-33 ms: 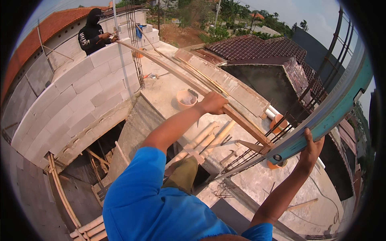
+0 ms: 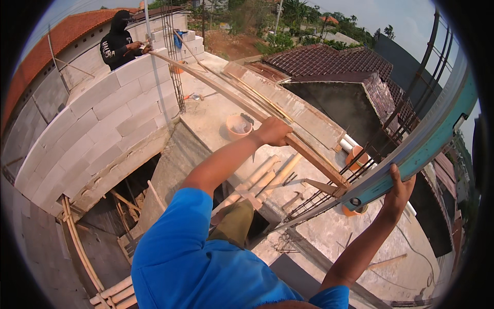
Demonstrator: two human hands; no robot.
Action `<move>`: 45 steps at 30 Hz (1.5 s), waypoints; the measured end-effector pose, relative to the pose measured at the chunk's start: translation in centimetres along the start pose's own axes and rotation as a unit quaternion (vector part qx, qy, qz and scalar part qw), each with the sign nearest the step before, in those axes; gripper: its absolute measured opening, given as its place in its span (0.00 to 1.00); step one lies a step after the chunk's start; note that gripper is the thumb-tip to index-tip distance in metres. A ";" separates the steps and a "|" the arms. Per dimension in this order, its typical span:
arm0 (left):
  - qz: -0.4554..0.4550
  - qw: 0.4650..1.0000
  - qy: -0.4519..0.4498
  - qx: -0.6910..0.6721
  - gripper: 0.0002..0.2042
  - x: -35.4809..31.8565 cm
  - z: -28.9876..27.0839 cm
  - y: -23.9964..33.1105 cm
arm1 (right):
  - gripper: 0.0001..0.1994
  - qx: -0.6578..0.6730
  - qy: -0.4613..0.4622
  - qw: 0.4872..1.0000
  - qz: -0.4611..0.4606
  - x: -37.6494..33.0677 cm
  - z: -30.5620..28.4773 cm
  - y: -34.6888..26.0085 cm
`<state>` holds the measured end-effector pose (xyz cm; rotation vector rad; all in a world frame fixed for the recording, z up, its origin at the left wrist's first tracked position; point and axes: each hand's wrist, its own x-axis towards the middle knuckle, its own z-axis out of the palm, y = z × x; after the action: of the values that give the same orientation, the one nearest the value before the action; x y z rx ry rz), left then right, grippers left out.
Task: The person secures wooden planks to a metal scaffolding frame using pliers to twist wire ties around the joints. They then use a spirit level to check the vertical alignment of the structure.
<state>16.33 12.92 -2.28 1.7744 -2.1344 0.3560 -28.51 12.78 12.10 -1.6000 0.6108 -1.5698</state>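
My left hand is closed over a long wooden batten, which slants from the far left wall toward my right. My right hand grips the edge of a teal spirit level, its thumb on the near face and the other fingers partly hidden. The level stands tilted in the view, alongside a pale grey strip, and its lower end is close to the batten's near end. At the batten's far end, a co-worker in black has both hands near it on top of the block wall.
Steel reinforcing bars rise by the wall's end. An orange bucket, round poles and a hammer lie on the concrete slab. A dark opening drops away at left. Tiled roofs stand beyond the slab's edge.
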 end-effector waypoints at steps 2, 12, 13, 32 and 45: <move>0.001 1.000 -0.013 0.013 0.14 0.6 -0.1 -0.6 | 0.29 0.006 0.000 1.000 -0.001 0.3 0.3 0.1; -0.002 0.999 -0.031 0.017 0.16 0.9 0.0 -0.8 | 0.28 0.009 0.002 1.000 -0.001 0.3 0.3 0.1; -0.005 0.999 -0.037 0.018 0.16 1.0 -0.1 -0.8 | 0.28 0.008 0.000 1.000 -0.001 0.3 0.3 0.1; 0.007 1.000 -0.018 0.001 0.13 0.5 0.4 -1.0 | 0.29 0.014 0.014 1.000 0.012 0.1 0.6 0.4; -0.014 0.999 -0.028 -0.004 0.14 1.8 -0.1 0.6 | 0.23 -0.011 -0.025 0.999 -0.017 0.5 0.9 -1.2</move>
<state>15.43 11.41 -1.46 1.8297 -2.1432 0.2939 -27.81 13.29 13.46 -1.6688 0.5784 -1.5466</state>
